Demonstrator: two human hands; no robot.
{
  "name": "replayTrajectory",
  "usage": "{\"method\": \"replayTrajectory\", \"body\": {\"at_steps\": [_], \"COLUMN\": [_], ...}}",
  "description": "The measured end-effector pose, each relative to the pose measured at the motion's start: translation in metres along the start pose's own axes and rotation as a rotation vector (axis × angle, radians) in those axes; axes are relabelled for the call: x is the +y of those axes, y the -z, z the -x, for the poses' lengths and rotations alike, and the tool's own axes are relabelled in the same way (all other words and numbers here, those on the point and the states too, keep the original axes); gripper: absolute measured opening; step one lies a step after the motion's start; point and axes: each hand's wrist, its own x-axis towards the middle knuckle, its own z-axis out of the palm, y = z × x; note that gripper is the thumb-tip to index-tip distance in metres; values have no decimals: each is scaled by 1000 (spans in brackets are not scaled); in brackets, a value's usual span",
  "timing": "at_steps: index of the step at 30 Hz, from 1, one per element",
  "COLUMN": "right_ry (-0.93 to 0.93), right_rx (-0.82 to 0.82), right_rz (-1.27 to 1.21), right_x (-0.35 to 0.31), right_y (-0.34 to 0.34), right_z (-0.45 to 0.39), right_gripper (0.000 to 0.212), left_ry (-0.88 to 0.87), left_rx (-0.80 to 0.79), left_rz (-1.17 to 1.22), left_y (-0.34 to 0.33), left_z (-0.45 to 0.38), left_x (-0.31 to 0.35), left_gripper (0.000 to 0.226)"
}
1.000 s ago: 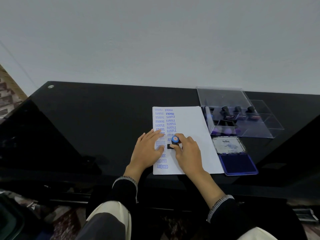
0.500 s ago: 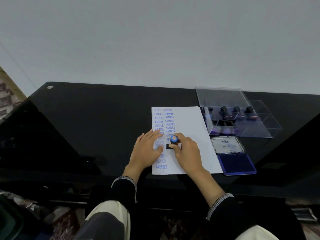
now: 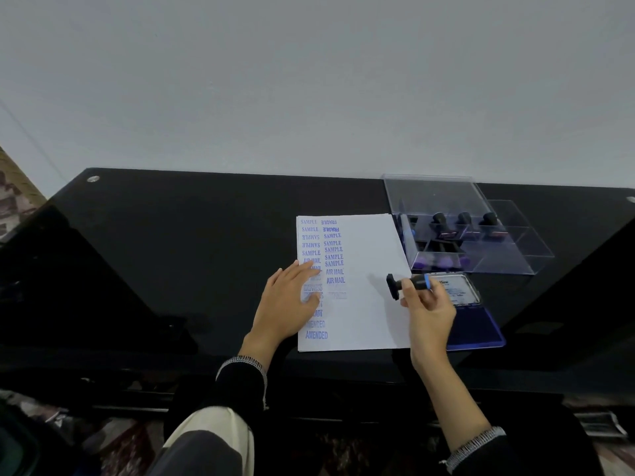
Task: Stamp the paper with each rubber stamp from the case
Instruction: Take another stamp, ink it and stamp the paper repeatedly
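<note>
Your right hand (image 3: pixel 427 309) grips a black, blue-banded rubber stamp (image 3: pixel 409 285) above white paper (image 3: pixel 371 304); left hand (image 3: pixel 287 304) lies open, flat. Probably re-ink next on the blue ink pad (image 3: pixel 477 329).

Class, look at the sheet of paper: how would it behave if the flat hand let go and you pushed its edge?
The paper looks thin, so probably floppy and light. On the glossy table it would likely slide easily; the left hand pressing flat suggests that.
</note>
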Motion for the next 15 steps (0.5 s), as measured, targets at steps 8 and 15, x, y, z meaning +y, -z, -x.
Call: {"method": "replayTrajectory", "body": {"at_steps": [8,15], "right_ry": [64,85], "right_rx": [0,-60], "right_rz": [72,97], "right_x": [4,-11], "right_y": [-16,-6], "right_z": [-2,-1], "right_gripper": [12,29], "left_ry": [36,75], "left_rx": [23,41], "left_rz": [46,-43], "left_y": [2,4], "left_z": [1,4], "left_x": [2,10], "left_gripper": [44,33]}}
